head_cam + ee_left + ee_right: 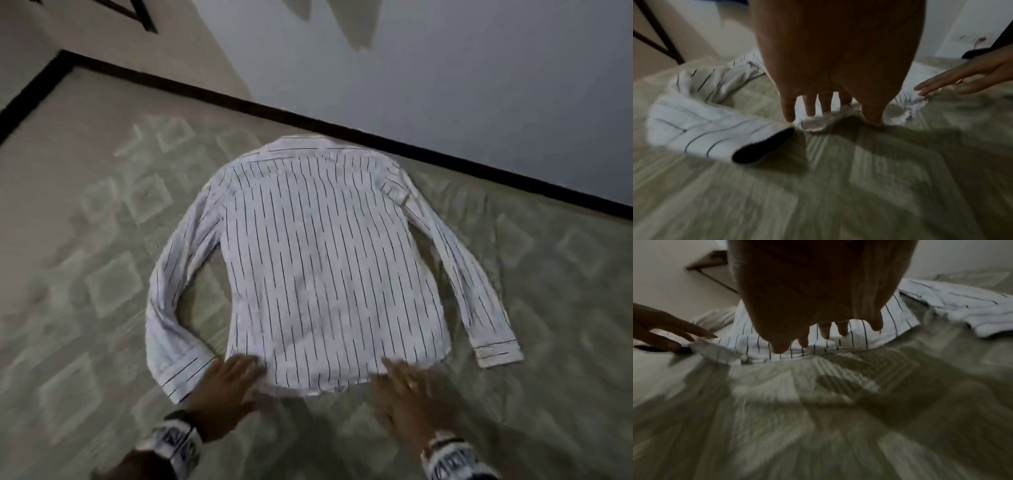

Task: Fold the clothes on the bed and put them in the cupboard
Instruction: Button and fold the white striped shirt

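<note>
Striped shirt (318, 260) — spread back-up on the bed (85, 291), sleeves out, hem nearest. Left hand (222, 394) and right hand (411, 394) flat-fingered on the hem, gripping nothing. Step: smoothing, apparently. Next — fold one side inward.

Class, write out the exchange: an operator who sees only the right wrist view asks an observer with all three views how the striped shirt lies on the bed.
Operator: I see only the hem under the right hand. Is the shirt folded anywhere yet?
Observer: No. The head view shows it spread flat, with the collar at the far end.
Operator: Where is the left cuff?
Observer: Just outside the left hand, at the end of the left sleeve, which is bent at the elbow.
</note>
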